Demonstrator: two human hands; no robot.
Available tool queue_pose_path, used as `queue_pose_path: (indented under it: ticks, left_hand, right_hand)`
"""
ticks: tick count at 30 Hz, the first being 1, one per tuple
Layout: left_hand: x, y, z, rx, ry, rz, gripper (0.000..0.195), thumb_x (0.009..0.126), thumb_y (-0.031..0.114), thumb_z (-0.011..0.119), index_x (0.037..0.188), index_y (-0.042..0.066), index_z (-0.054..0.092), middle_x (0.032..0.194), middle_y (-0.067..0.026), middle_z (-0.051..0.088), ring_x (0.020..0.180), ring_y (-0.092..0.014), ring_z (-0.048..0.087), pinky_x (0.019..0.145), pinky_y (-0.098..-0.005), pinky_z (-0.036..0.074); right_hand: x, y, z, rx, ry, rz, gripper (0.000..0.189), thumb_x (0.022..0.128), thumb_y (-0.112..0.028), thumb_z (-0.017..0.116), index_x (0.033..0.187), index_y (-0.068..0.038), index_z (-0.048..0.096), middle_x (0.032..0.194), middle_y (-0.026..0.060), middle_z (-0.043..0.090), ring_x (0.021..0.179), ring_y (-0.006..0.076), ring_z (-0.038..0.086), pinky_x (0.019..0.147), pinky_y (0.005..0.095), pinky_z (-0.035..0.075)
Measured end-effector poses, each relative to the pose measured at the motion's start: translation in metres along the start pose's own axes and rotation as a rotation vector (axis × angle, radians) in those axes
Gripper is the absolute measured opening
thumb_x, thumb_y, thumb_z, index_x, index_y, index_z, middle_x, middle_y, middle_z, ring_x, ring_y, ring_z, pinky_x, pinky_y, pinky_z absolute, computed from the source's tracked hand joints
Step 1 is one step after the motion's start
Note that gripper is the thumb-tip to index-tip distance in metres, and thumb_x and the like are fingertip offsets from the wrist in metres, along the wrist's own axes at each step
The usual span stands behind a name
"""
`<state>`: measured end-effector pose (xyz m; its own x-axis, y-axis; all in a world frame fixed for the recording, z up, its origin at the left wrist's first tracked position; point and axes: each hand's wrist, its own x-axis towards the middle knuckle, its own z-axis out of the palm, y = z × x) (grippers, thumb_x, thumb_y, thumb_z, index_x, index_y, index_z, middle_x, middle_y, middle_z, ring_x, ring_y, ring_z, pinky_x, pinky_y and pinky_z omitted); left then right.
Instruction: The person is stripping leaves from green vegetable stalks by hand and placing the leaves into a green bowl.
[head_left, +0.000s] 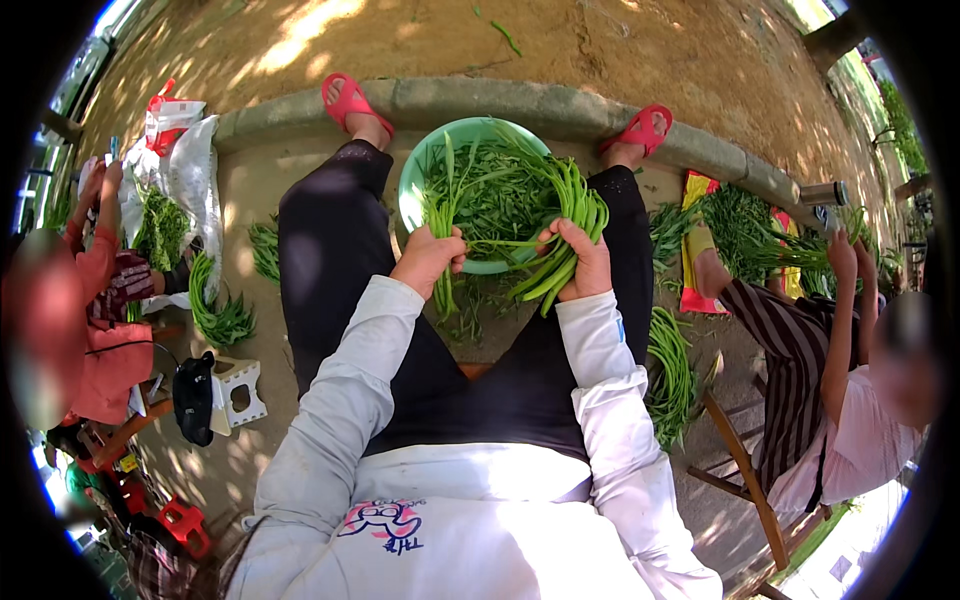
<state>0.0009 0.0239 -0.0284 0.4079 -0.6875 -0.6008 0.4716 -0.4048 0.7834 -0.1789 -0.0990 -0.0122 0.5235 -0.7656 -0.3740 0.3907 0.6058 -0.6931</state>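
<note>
Between my knees stands a light green plastic basin (411, 187) filled with cut green leaves (495, 195). My left hand (430, 259) is closed around a small bundle of leafy green stems (444, 210) at the basin's near left rim. At the near right rim, my right hand (583, 259) grips a thicker bunch of pale green stems (574, 199), which look like water spinach. One thin stem stretches across from the left hand to the right. Leaf scraps lie on the ground below the basin.
Piles of stems rest at my left (210, 300) and right (667, 375). One person (112, 285) sits at left by a white woven sack (199, 172) and folding stool (238, 394); another (840, 420) handles greens at right. A stone curb (480, 101) runs beyond the basin.
</note>
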Motion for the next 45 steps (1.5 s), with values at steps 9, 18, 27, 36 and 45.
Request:
queue_pose_path:
  ticks: [9, 18, 27, 36, 45]
  left_hand:
    - [-0.003, 0.003, 0.000, -0.162, 0.040, -0.041, 0.018, 0.082, 0.003, 0.057, 0.100, 0.001, 0.056, 0.082, -0.0042, 0.054, 0.070, -0.012, 0.052, 0.057, -0.0262, 0.045]
    - [-0.009, 0.007, 0.007, -0.206, -0.161, 0.006, 0.025, 0.080, 0.008, 0.067, 0.103, 0.004, 0.057, 0.090, -0.0031, 0.057, 0.080, -0.013, 0.055, 0.068, -0.0279, 0.048]
    - [-0.016, 0.014, 0.015, -0.267, -0.262, -0.015, 0.027, 0.081, 0.008, 0.067, 0.106, 0.004, 0.056, 0.094, -0.0035, 0.059, 0.082, -0.015, 0.059, 0.074, -0.0299, 0.050]
    - [-0.019, 0.021, 0.009, -0.081, -0.307, 0.036, 0.028, 0.081, 0.013, 0.067, 0.105, 0.004, 0.058, 0.093, -0.0016, 0.061, 0.071, -0.009, 0.054, 0.062, -0.0245, 0.044]
    - [-0.007, 0.010, -0.006, -0.083, -0.014, 0.092, 0.025, 0.082, 0.002, 0.053, 0.107, 0.000, 0.054, 0.101, -0.0124, 0.061, 0.072, -0.016, 0.058, 0.066, -0.0289, 0.047]
  right_hand:
    - [-0.002, -0.005, 0.006, 0.018, 0.073, -0.022, 0.018, 0.083, -0.006, 0.062, 0.097, -0.001, 0.053, 0.082, 0.0084, 0.060, 0.064, 0.0179, 0.059, 0.056, 0.0305, 0.052]
    - [-0.004, 0.015, 0.016, -0.270, -0.163, -0.038, 0.030, 0.076, 0.003, 0.065, 0.102, -0.003, 0.051, 0.084, 0.0053, 0.059, 0.059, 0.0121, 0.055, 0.052, 0.0246, 0.045]
    - [-0.007, 0.040, 0.024, -0.404, -0.384, -0.083, 0.046, 0.074, 0.003, 0.068, 0.115, -0.001, 0.047, 0.103, 0.0054, 0.060, 0.093, 0.0124, 0.057, 0.083, 0.0268, 0.046]
    - [-0.008, 0.027, 0.024, -0.542, -0.351, 0.012, 0.035, 0.076, 0.001, 0.066, 0.107, 0.000, 0.051, 0.092, 0.0070, 0.061, 0.070, 0.0123, 0.059, 0.057, 0.0245, 0.047]
    - [-0.003, 0.012, 0.020, -0.235, -0.031, 0.093, 0.022, 0.077, -0.001, 0.062, 0.098, -0.001, 0.054, 0.083, 0.0074, 0.060, 0.064, 0.0165, 0.060, 0.054, 0.0271, 0.048]
